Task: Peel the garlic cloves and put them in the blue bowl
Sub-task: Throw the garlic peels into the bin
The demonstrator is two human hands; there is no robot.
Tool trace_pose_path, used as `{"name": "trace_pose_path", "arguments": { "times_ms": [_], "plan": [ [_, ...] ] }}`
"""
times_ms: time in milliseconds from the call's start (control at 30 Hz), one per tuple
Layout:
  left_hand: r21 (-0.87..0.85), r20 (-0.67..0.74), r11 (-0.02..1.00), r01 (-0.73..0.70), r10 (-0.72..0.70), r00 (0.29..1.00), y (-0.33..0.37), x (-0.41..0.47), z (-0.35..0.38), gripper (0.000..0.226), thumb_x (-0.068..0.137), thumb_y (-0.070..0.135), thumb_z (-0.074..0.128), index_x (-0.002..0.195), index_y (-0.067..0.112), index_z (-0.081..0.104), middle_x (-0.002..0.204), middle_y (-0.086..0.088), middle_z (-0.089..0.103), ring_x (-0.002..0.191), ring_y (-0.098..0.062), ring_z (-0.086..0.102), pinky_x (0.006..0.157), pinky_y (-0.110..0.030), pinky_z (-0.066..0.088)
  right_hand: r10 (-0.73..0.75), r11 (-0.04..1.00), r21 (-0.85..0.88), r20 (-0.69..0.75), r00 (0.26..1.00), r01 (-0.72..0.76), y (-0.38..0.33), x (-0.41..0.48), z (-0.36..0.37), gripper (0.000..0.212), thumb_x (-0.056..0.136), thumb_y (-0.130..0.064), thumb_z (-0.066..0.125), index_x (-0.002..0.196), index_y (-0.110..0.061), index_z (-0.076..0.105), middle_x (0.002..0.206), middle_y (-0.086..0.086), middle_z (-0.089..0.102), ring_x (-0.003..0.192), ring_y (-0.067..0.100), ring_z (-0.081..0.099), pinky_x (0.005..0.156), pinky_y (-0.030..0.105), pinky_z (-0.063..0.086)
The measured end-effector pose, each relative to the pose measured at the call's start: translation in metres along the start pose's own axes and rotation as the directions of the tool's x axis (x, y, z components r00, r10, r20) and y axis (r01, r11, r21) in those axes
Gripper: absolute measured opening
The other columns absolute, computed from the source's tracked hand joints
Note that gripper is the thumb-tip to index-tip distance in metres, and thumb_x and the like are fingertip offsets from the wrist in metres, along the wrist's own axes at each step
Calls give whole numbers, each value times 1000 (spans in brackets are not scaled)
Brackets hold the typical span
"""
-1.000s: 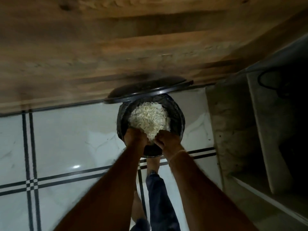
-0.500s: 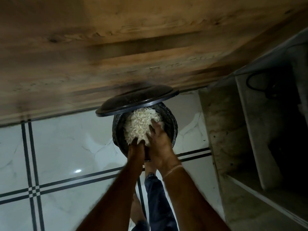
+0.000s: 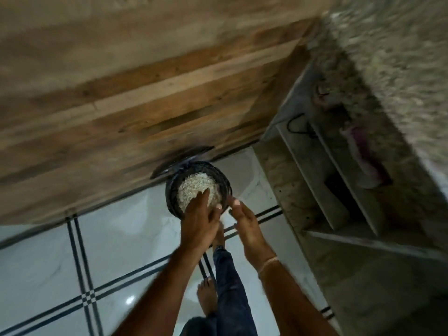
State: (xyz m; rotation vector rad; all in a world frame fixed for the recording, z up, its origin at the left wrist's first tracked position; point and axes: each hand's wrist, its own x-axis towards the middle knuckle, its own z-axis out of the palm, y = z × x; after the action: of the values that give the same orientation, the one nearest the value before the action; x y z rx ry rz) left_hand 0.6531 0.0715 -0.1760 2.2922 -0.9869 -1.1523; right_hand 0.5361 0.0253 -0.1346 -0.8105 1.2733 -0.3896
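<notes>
On the floor stands a black bin [image 3: 226, 184], heaped with pale garlic peels [image 3: 194, 187]. Its lid [image 3: 184, 159] is tipped up against the wooden panel behind it. My left hand [image 3: 198, 221] hovers over the near side of the bin with straight fingers and holds nothing. To the right of it, my right hand [image 3: 244, 221] is held near the bin's rim, also with straight fingers and nothing in it. No garlic cloves and no blue bowl are in view.
A wooden panel [image 3: 145, 93] rises behind the bin. Stone shelves [image 3: 339, 178] under a granite counter [image 3: 400, 57] stand at the right. The floor is white tile with dark lines [image 3: 80, 251]. My bare feet [image 3: 207, 297] and a trouser leg are below the hands.
Both hands were curled at the bin's near rim; they have since opened and lifted. The right hand has drawn off to the right. The view has pulled back and tilted.
</notes>
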Motion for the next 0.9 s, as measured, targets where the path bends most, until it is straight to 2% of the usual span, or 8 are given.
{"name": "trace_pose_path", "arguments": {
  "times_ms": [67,133,167,300,500,633,733,900],
  "plan": [
    [56,27,996,-73,71,997,34,-52,-11,59,107,40,52,160,22,36,164,-9,40,151,-28,36,122,-43,33,-52,995,-85,-84,995,45,-3,-54,-25,26,112,-29,42,127,-23,62,115,-12,65,97,-13,65,74,-1,45],
    [91,74,983,-161,155,985,66,-97,-11,58,105,46,53,157,23,41,159,-6,48,148,-27,42,120,-46,37,-141,975,-193,-146,979,112,-1,-107,-52,39,109,-42,43,140,-27,60,134,-15,59,127,1,57,96,6,41],
    [108,101,970,-219,209,973,80,-117,-8,57,104,48,54,155,24,44,157,-5,50,146,-26,45,118,-46,39,-182,960,-242,-163,970,139,0,-130,-66,47,107,-47,43,145,-26,58,140,-15,58,133,6,54,102,10,39],
    [155,276,880,-448,397,875,134,-179,19,53,104,41,57,154,26,45,157,-1,47,142,-23,47,113,-39,42,-317,902,-382,-269,909,201,6,-207,-131,48,106,-48,45,147,-25,56,145,-5,60,130,7,56,109,25,45],
    [181,336,725,-665,590,734,215,-245,96,54,104,40,59,154,26,46,156,-1,47,142,-22,46,111,-35,40,-443,865,-457,-508,738,205,20,-279,-242,41,108,-41,50,145,-25,58,140,-5,61,127,9,57,108,35,50],
    [163,379,648,-744,654,654,272,-283,172,53,102,40,61,152,26,49,155,1,49,139,-21,49,111,-37,45,-492,859,-456,-608,623,233,39,-315,-326,36,108,-38,52,142,-26,61,137,-11,61,125,5,57,106,37,52],
    [138,412,636,-759,660,628,309,-315,231,51,101,36,64,149,24,52,151,0,52,137,-21,51,110,-35,45,-488,867,-448,-666,565,221,54,-340,-391,33,109,-35,53,139,-27,63,133,-13,61,124,4,57,106,36,51],
    [128,453,613,-780,664,595,353,-345,315,46,97,34,69,140,20,61,139,-4,61,127,-23,58,105,-38,48,-459,875,-461,-699,548,144,74,-363,-483,35,108,-33,55,140,-21,62,135,-3,63,128,15,57,105,39,50]
  ]
}}
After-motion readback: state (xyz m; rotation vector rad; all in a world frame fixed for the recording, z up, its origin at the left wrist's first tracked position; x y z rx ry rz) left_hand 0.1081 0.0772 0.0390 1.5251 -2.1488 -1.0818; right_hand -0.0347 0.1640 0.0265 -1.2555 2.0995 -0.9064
